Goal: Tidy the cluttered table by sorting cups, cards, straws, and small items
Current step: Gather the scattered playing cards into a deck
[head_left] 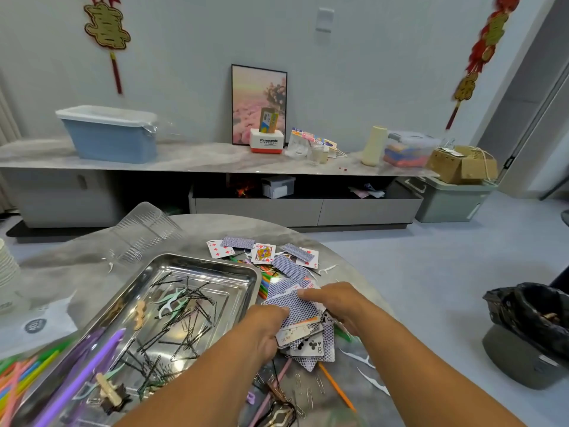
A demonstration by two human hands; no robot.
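Both hands are on a loose pile of playing cards near the middle of the round bench. The left hand has its fingers curled around the left edge of the pile and holds several cards. The right hand lies on top of the pile with its fingers almost straight, pressing the blue card backs. More cards lie scattered behind the pile. To the left stands a steel tray with hairpins in it. Coloured straws lie at the left edge.
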